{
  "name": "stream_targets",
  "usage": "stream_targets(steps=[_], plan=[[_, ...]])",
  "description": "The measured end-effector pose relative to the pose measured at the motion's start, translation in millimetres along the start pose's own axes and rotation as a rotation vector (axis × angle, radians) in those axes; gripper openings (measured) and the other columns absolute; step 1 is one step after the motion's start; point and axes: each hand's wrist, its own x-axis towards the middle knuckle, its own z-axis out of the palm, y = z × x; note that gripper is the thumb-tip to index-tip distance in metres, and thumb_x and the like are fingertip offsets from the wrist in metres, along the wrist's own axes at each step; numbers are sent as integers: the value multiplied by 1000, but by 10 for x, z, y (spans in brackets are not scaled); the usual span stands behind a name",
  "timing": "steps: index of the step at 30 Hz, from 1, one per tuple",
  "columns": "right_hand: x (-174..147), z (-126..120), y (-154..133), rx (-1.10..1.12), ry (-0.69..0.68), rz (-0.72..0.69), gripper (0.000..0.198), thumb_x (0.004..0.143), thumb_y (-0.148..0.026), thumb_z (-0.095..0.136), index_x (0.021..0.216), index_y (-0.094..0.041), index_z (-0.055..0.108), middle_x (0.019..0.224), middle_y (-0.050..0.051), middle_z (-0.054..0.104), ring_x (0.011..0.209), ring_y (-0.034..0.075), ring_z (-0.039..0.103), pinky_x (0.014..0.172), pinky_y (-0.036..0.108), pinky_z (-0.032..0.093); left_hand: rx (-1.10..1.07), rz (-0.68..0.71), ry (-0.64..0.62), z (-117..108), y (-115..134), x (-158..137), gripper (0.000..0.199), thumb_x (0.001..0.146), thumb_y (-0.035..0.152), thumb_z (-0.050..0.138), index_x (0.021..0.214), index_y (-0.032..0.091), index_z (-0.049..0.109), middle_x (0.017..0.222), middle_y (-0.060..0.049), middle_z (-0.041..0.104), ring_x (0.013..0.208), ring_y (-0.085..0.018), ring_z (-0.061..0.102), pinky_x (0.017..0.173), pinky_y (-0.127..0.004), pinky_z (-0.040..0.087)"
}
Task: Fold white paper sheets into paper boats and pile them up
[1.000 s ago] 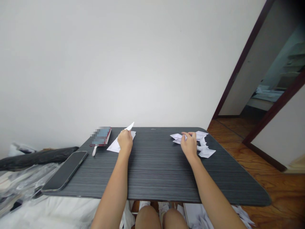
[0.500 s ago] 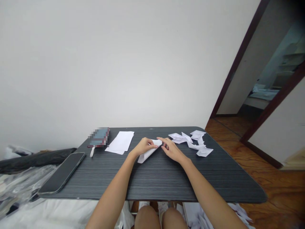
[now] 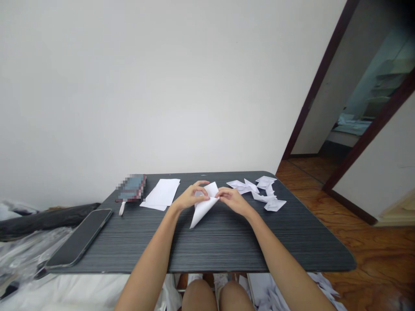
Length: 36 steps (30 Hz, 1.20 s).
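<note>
A sheet of white paper [image 3: 203, 209], partly folded, is held above the middle of the dark table. Its lower part tapers to a point toward me, and a flap stands up at the top between my hands. My left hand [image 3: 192, 196] pinches the paper from the left, thumb on the front and fingers curled over the back. From the right, my right hand [image 3: 232, 199] grips the paper's right corner between thumb and fingertips.
Several folded white paper pieces [image 3: 256, 190] lie on the right of the table [image 3: 227, 246]. Flat white sheets [image 3: 162, 193] are stacked left of my hands. Farther left are a blurred dark red item [image 3: 132, 188], a small white object [image 3: 122, 209] and a phone [image 3: 81, 237].
My right hand has gone from a stretched finger at the paper's edge to a pinch on its corner. The paper has lifted and opened, with its top flap now upright.
</note>
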Motion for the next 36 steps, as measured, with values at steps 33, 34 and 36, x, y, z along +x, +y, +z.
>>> stream_targets(steps=[33, 34, 36], plan=[[12, 72, -163, 66, 107, 133, 21, 65, -33, 59, 71, -13, 62, 70, 2, 60, 68, 14, 54, 65, 27, 43, -19, -110, 448, 259, 42, 62, 27, 63, 39, 60, 67, 12, 62, 59, -2, 60, 54, -11, 51, 48, -20, 35], [13, 67, -177, 88, 125, 124, 21, 65, -33, 59, 71, -13, 62, 72, 2, 61, 69, 14, 54, 66, 27, 43, -25, -113, 468, 266, 53, 62, 27, 62, 39, 60, 66, 12, 61, 59, -1, 59, 54, -11, 51, 48, -20, 36], [13, 53, -204, 131, 177, 125, 21, 65, -34, 59, 72, -14, 63, 74, 3, 62, 71, 15, 55, 68, 27, 42, -45, -128, 490, 276, 72, 62, 27, 63, 39, 60, 64, 13, 60, 59, -1, 59, 54, -11, 51, 47, -20, 36]])
